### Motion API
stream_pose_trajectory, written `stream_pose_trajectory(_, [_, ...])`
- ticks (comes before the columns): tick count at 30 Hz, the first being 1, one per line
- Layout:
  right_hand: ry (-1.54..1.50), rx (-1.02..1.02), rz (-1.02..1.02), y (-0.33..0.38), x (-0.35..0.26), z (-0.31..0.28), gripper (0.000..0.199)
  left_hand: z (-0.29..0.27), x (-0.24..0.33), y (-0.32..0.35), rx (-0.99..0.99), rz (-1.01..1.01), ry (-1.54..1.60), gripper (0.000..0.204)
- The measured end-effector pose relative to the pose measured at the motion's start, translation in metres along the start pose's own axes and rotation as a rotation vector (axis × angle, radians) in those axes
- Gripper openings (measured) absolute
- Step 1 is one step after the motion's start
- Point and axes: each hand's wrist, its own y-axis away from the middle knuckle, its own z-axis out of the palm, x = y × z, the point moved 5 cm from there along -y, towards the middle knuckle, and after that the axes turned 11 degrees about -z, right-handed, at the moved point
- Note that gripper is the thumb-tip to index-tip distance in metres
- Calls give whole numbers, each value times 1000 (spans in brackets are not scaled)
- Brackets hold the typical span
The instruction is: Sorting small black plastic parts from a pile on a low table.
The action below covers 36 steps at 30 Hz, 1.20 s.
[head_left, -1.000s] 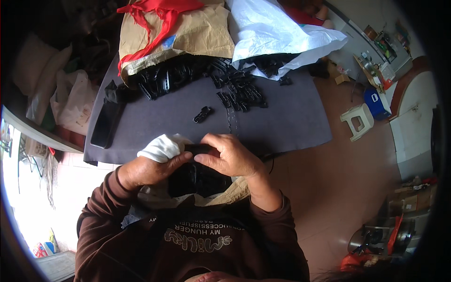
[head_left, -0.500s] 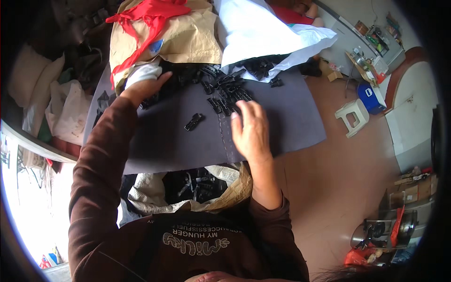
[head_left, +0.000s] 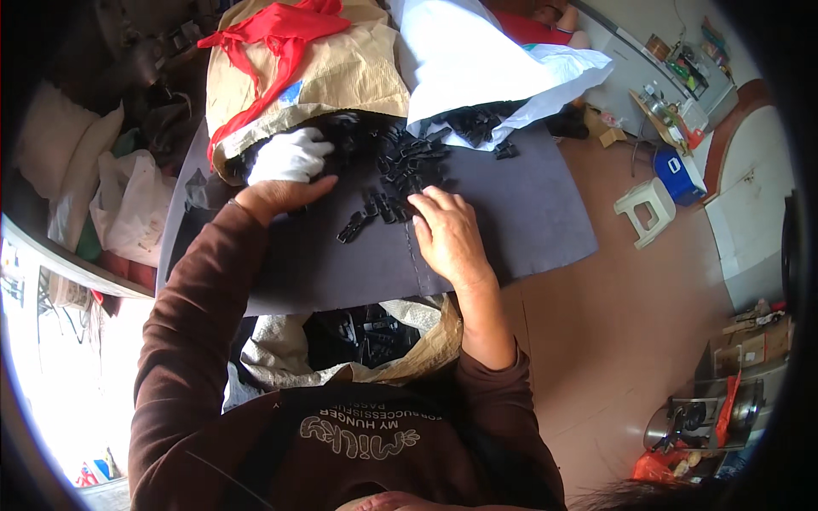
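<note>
At the mouth of a creased tan paper-like sack [head_left: 354,72], left hand [head_left: 291,170] partly covered by a white fabric glove [head_left: 285,155], thumb bare, fingers loosely bent over dark contents; cannot tell whether gripping anything. Over the near right margin of a loose heap of small angular black plastic clips [head_left: 411,157], right hand [head_left: 452,234], bare, fingers curved downward, tips apparently touching; undersides hidden, so cannot tell whether pinching a clip.

Likely trouble: several clips snagging together, because of their overlapping lie. Also possible: clips skidding over the dark grey cloth-topped table [head_left: 532,200] under too broad a sweep, then dropping past its near edge, toward the pale woven open sack [head_left: 277,341] below. On the left, risk of blind groping, with the tan flap close above the gloved fingers.

As for position: heap just beyond and left of the right fingertips, to the right of the left hand. At its lower left end, between both hands, an outlying black clip [head_left: 350,226], nearest the table's front edge.
</note>
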Motion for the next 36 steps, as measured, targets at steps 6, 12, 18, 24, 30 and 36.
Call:
stream_pose_trajectory(6, [-137,28,39,0,-11,-9,31,-8,48,16,-63,-65,38,24])
stream_pose_trajectory(12, [-93,-33,47,5,-13,-14,28,-15,71,23,-111,-114,-7,45])
stream_pose_trajectory(18, [-15,-57,25,12,-7,-16,26,-36,76,24,-6,-142,121,38])
stream_pose_trajectory(24, [98,-188,134,14,-4,-27,27,-59,50,23,154,-238,416,16])
stream_pose_trajectory(30, [7,-69,81,15,-9,-23,22,-73,40,44,262,-382,444,24])
stream_pose_trajectory(36, [42,-154,-28,8,-16,-23,30,-57,55,102,-222,-806,999,45])
